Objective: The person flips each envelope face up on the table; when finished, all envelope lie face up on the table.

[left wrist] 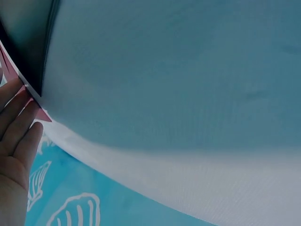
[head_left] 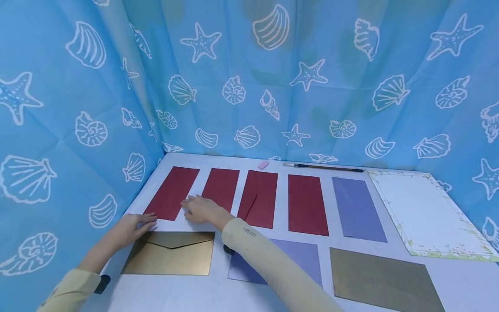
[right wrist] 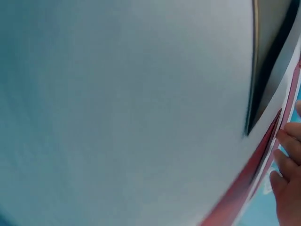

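Note:
Flat on the white table lies the leftmost red envelope (head_left: 173, 193) of a row. My left hand (head_left: 132, 228) has its fingertips at the envelope's near left corner, fingers extended. Across from it, my right hand (head_left: 204, 211) is palm down by the right edge, its fingers reaching toward that edge and its back overlapping the second red envelope (head_left: 223, 186). Just in front of both hands is a gold envelope (head_left: 175, 260) with a pointed flap. In the wrist views, the left hand (left wrist: 16, 136) and right hand (right wrist: 289, 174) show only at the frame edges.
Two more red envelopes (head_left: 265, 199) and a purple envelope (head_left: 358, 210) continue the row. Nearer lie another purple envelope (head_left: 298, 258), partly under the right sleeve, and a brownish-gold envelope (head_left: 382, 279). Behind are a pink eraser (head_left: 263, 164), a brush (head_left: 323, 167) and bordered paper (head_left: 429, 212).

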The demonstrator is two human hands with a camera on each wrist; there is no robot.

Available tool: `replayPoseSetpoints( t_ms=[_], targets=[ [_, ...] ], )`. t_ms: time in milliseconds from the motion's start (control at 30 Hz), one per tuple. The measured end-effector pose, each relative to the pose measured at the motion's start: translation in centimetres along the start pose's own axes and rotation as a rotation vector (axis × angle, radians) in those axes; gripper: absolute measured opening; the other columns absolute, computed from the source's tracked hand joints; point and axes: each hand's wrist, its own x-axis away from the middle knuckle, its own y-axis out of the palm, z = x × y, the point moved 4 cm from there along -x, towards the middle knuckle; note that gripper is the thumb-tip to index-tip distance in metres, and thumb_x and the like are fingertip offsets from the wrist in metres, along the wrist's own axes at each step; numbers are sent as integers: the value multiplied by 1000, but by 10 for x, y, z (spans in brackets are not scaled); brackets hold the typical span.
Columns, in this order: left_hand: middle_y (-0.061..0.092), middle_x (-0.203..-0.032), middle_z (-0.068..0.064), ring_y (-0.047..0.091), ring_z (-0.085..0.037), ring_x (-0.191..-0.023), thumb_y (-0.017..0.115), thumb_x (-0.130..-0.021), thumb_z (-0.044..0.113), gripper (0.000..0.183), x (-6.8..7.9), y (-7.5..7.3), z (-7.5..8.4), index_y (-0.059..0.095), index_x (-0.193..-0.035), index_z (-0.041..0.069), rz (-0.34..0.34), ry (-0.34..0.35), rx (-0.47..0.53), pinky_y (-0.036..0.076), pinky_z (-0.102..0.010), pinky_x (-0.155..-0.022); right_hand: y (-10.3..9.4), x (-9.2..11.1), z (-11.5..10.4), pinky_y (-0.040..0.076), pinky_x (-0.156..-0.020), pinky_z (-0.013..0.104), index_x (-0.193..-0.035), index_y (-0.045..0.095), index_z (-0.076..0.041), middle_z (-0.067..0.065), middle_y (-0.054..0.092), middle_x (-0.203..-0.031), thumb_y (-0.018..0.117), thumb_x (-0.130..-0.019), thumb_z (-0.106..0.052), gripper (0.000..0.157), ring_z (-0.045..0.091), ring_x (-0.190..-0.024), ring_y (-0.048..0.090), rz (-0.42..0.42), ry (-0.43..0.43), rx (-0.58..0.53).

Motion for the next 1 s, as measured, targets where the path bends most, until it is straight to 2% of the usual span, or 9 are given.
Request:
replayPoseSetpoints(
  t_ms=[133, 200, 267, 333, 367, 433, 500, 567, 1000],
  targets=[
    [65, -114, -25, 59, -45, -108, 74, -85, 17, 39, -2, 2, 1, 66, -117, -5, 6, 2, -6, 57, -41, -76, -2, 7, 8, 33, -105, 18, -146, 44, -12, 0, 43, -148, 54, -99, -25, 49, 11, -140, 31, 72, -24, -266],
    [64, -115, -25, 59, -45, -108, 74, -85, 17, 41, -2, 3, 1, 66, -118, -5, 10, 3, -5, 57, -43, -76, -3, 11, 12, 42, -91, 13, -145, 44, -12, 1, 44, -148, 57, -98, -25, 51, 10, -137, 35, 97, -39, -368],
    [64, -116, -26, 59, -45, -109, 75, -85, 18, 43, -1, 3, 2, 65, -120, -5, 20, 10, -1, 57, -44, -77, -4, 15, 16, 45, -73, 13, -145, 44, -12, 5, 43, -148, 59, -97, -25, 52, 9, -112, 58, 110, -55, -422],
    [63, -118, -26, 58, -45, -110, 75, -85, 18, 45, 0, 3, 4, 63, -122, -5, 38, 19, 9, 56, -45, -78, -6, 20, 19, 43, -65, 13, -145, 44, -12, 6, 43, -148, 60, -97, -26, 53, 6, -89, 63, 116, -61, -443],
    [63, -118, -26, 58, -45, -110, 75, -85, 17, 46, 0, 2, 5, 63, -123, -5, 50, 22, 18, 56, -45, -77, -7, 22, 21, 44, -65, 13, -145, 45, -12, 7, 43, -148, 60, -96, -27, 53, 6, -88, 63, 120, -66, -441],
    [61, -121, -26, 58, -45, -110, 75, -85, 17, 48, 0, 2, 8, 61, -125, -5, 77, 27, 32, 56, -45, -77, -12, 27, 24, 46, -72, 12, -145, 45, -12, 8, 44, -147, 61, -96, -28, 54, 7, -87, 63, 128, -77, -417],
    [60, -122, -26, 58, -45, -110, 75, -85, 17, 51, -1, 2, 13, 59, -128, -5, 105, 29, 53, 57, -45, -77, -19, 33, 26, 45, -88, 13, -144, 46, -11, 8, 46, -145, 61, -96, -28, 53, 9, -116, 57, 140, -86, -389],
    [60, -124, -26, 57, -45, -112, 75, -84, 16, 53, -3, 1, 20, 57, -130, -4, 135, 42, 75, 56, -45, -77, -27, 41, 29, 41, -98, 17, -144, 47, -10, 8, 49, -143, 62, -96, -28, 53, 13, -131, 45, 156, -96, -364],
    [55, -134, -18, 54, -39, -120, 76, -84, 22, 62, -13, 3, 70, 52, -138, 3, 197, 95, 247, 54, -49, -83, -47, 98, 42, 42, -102, 27, -147, 42, -13, 7, 42, -148, 63, -94, -33, 60, 14, -135, 39, 206, -109, -508]
  ],
)
